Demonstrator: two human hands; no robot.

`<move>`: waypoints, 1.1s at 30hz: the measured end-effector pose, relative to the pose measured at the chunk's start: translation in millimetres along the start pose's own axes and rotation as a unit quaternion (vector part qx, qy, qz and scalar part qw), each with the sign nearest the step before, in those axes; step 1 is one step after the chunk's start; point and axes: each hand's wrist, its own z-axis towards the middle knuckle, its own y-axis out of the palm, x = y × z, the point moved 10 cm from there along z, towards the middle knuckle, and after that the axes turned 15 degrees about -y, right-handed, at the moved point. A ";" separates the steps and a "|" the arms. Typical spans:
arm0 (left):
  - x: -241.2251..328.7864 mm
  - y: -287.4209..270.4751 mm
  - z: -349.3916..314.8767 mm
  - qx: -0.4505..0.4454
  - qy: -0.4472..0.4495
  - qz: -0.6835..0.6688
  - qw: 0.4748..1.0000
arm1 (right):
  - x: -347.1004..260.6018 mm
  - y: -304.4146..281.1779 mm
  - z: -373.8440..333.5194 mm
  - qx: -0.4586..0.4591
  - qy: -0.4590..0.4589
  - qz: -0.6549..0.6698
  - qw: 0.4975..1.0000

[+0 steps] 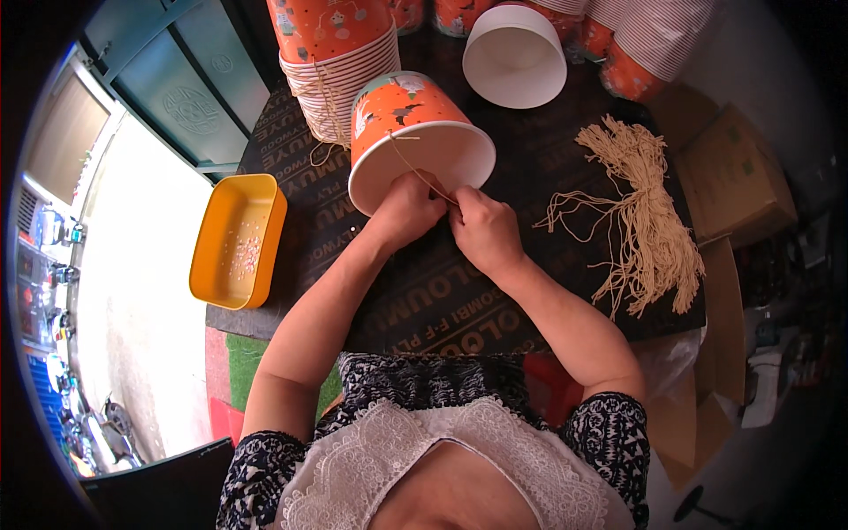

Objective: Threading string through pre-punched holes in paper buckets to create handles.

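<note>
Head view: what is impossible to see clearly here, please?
In the head view:
Cord, lower end: hidden in the right hand.
Bucket, lower rim: partly hidden by the left hand.
Left stack, top: cut off by the upper edge.
Specks in the yellow box: too small to identify.

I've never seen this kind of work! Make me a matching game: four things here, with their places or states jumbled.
1. Yellow tray
2. Beige cord bundle
3. Nearest orange patterned tub
4. Single cord

A. Right side of the table
B. Crossing a tub's mouth to the right hand
C. Holding small pale pieces
D. Tilted, white inside showing

Pairs: 1-C, 2-A, 3-D, 4-B
</note>
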 end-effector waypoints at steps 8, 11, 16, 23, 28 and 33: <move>2.9 1.3 -0.1 -0.024 -0.019 -0.010 0.999 | 2.0 1.9 1.5 -0.013 -0.001 -0.018 1.000; 5.2 1.9 -1.5 -0.024 -0.018 -0.003 1.000 | 4.3 -0.5 1.9 0.002 0.009 -0.001 1.000; 5.7 0.4 -3.0 -0.005 -0.010 -0.011 1.000 | 12.5 0.1 0.7 0.004 0.040 0.036 0.999; 2.4 0.5 1.1 0.014 0.022 0.004 1.000 | 27.3 8.7 -3.6 -0.031 0.100 0.082 0.991; -6.8 3.2 2.9 -0.020 -0.063 -0.013 0.998 | 36.4 13.4 -5.4 -0.046 0.134 0.125 0.982; -6.2 6.2 -1.2 -0.051 -0.061 -0.053 0.995 | 42.0 15.7 -5.8 -0.050 0.153 0.152 0.975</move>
